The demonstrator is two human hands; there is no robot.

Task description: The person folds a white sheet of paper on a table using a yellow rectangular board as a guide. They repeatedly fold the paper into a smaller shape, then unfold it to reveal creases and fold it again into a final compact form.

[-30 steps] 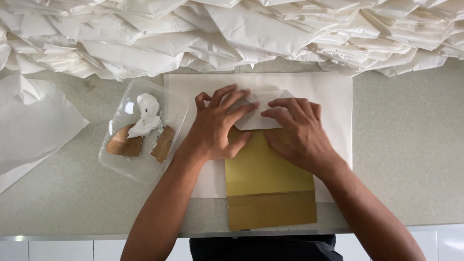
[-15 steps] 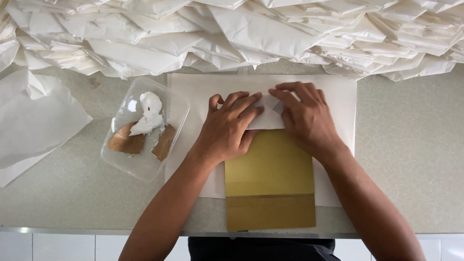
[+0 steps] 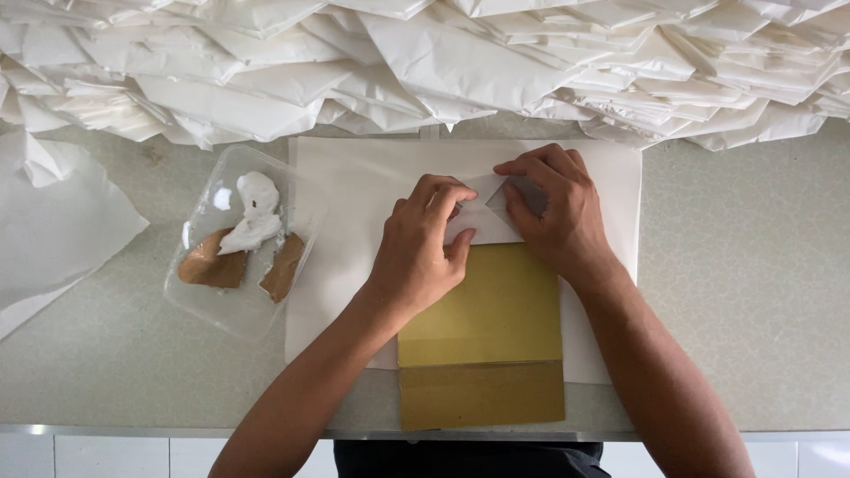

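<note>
A gold paper sheet (image 3: 482, 332) lies on a stack of white sheets (image 3: 354, 195) on the counter, its near part folded into a darker band. At its far end, white flaps are folded into a point (image 3: 482, 217). My left hand (image 3: 421, 252) presses down the left flap with fingertips and thumb. My right hand (image 3: 553, 208) pinches the right flap, which shows a grey underside, and folds it toward the middle.
A clear plastic tray (image 3: 230, 310) to the left holds white paste and brown scraps. A big heap of folded white paper pieces (image 3: 443, 62) runs along the back. Loose white paper (image 3: 53, 230) lies at far left. The counter edge (image 3: 177, 431) is near.
Both hands have shifted away from me, toward the far end of the gold sheet. My right hand has lifted the right flap's corner, showing its grey underside.
</note>
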